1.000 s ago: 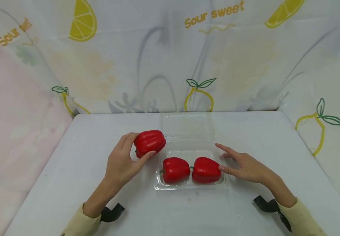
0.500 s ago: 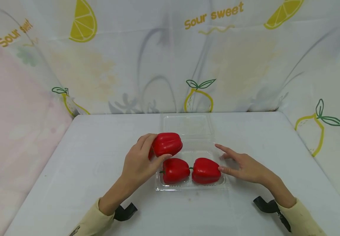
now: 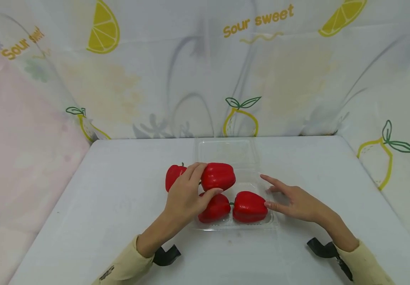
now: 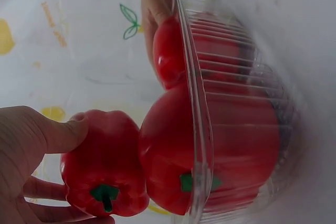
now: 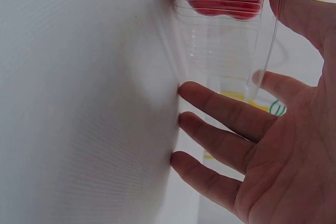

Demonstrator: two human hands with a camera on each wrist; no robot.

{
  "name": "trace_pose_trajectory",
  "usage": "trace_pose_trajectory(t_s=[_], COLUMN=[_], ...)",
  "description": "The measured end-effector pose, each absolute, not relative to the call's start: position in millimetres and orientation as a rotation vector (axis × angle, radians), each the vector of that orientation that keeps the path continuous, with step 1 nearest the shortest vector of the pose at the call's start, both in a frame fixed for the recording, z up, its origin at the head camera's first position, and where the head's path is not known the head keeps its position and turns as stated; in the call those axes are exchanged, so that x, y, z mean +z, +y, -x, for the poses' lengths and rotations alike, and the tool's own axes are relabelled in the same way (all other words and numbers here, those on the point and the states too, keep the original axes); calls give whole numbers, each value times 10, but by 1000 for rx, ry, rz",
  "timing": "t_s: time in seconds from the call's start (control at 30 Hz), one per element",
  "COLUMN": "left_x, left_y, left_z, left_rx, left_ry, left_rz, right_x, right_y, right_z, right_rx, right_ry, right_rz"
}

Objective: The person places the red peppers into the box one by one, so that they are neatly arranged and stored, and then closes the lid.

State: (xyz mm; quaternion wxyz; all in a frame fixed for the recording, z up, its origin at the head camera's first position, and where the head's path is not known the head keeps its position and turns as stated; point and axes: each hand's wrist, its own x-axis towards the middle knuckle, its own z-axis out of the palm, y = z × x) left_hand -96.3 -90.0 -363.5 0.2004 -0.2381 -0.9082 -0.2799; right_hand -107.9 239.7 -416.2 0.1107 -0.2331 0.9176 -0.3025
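My left hand [image 3: 186,194] grips a red bell pepper [image 3: 218,176] between thumb and fingers, above the back left part of a clear plastic clamshell container [image 3: 233,227]. Inside the container's front half sit a left red pepper [image 3: 216,209], partly covered by my left thumb, and a right red pepper [image 3: 249,206]. In the left wrist view, the held pepper [image 4: 105,161] touches or overlaps one of these; contact is unclear. At the container's right side, my right hand [image 3: 299,202] has spread fingers. Its thumb is at the rim and several fingertips [image 5: 191,90] touch the tabletop.
Beyond the left hand, another red pepper [image 3: 174,177] with a green stem lies left of the container, partly hidden. The container's clear lid [image 3: 227,151] lies opened toward the back edge of the white table [image 3: 84,221]. A printed cloth backdrop [image 3: 205,79] rises behind it.
My left hand has carried its pepper to the right, from the container's left edge to above its back part, uncovering the pepper on the left. The right hand has stayed put.
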Motion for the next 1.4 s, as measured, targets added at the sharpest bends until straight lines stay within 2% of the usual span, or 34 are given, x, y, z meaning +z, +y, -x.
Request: trace_pose_trajectory(t_s=[0.63,1.4], left_x=[-3675,-3768], left_y=[-550,-224], left_z=[994,1007], left_rx=[-800,-477], left_ry=[-2660,-2832], left_rz=[623,625], right_x=[-4175,-4173], right_y=[2404,2399], right_z=[1077,1069], right_rx=[-895,-912], right_ry=[2708,2708], right_rz=[690,684])
